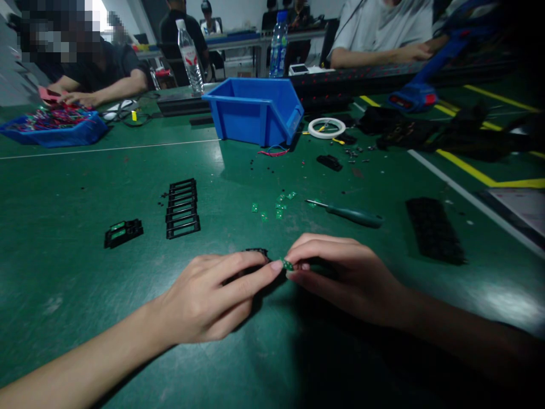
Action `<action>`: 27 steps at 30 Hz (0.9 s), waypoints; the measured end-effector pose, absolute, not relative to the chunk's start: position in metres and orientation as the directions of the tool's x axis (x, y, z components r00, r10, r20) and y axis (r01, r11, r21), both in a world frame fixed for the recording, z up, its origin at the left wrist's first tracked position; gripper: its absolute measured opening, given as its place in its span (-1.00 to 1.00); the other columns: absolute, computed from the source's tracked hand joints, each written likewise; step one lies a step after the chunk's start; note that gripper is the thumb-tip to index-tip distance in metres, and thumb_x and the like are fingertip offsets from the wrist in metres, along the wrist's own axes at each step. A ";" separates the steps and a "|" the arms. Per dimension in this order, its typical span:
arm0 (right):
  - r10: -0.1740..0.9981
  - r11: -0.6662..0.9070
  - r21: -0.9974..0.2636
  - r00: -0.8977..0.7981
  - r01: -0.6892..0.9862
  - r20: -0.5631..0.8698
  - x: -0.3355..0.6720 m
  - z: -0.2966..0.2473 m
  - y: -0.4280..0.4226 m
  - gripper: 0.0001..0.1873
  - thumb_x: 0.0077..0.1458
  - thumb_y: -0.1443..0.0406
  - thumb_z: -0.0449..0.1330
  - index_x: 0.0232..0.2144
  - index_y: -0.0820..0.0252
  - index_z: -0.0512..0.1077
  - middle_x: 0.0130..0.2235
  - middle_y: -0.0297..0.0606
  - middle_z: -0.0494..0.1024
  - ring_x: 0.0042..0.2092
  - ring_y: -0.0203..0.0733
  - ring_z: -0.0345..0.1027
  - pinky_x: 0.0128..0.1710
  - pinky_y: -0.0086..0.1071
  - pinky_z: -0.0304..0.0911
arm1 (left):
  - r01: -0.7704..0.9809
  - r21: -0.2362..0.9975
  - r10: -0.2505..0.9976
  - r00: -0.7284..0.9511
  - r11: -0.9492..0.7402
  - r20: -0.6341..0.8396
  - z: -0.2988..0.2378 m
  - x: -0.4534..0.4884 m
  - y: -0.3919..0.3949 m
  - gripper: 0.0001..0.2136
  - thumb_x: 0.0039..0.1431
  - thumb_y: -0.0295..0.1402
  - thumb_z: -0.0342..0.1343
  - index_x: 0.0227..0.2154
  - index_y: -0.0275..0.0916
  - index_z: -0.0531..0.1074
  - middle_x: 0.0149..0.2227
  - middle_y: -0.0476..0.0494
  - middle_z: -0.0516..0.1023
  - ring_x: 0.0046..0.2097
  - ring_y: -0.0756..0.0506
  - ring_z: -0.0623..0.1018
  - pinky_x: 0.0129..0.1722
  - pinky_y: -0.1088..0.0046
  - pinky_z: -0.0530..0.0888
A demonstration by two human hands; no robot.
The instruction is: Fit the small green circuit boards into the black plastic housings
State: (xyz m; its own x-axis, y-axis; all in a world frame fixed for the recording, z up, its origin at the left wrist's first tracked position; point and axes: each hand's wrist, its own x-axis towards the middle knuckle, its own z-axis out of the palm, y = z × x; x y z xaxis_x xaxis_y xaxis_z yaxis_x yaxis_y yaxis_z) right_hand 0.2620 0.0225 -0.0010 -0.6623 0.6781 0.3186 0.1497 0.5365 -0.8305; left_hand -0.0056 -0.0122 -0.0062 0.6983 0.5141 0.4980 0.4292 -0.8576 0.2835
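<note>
My left hand (pixel 210 295) rests on the green table mat (pixel 85 284) with its fingers curled round a small black plastic frame (pixel 256 251), mostly hidden under them. My right hand (pixel 340 272) meets it fingertip to fingertip and pinches a tiny green circuit board (pixel 288 264). Several more green boards (pixel 275 205) lie scattered just beyond. To the left lie a row of several black frames (pixel 182 208) and two frames with green boards in them (pixel 123 232). A green-handled screwdriver (pixel 349 213) lies to the right of the boards.
A blue bin (pixel 255 108) stands at the back centre, a tape roll (pixel 326 128) and small black parts beside it. A black tray (pixel 434 230) lies right. A blue tray of coloured wires (pixel 53 126), two water bottles (pixel 190 54) and other seated people are beyond.
</note>
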 end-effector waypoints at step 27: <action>0.672 0.526 -0.838 -0.676 0.145 0.304 0.261 -0.001 0.023 -0.93 0.26 0.36 0.27 -0.20 0.23 0.52 -0.29 -0.27 0.52 -0.30 -0.32 0.39 -0.29 -0.43 0.29 | 0.422 0.295 0.515 0.701 -0.857 0.493 -0.006 -0.006 -0.013 -0.56 0.30 -0.54 0.04 0.23 -0.36 0.35 0.10 -0.30 0.53 0.06 -0.11 0.58 -0.12 0.38 0.61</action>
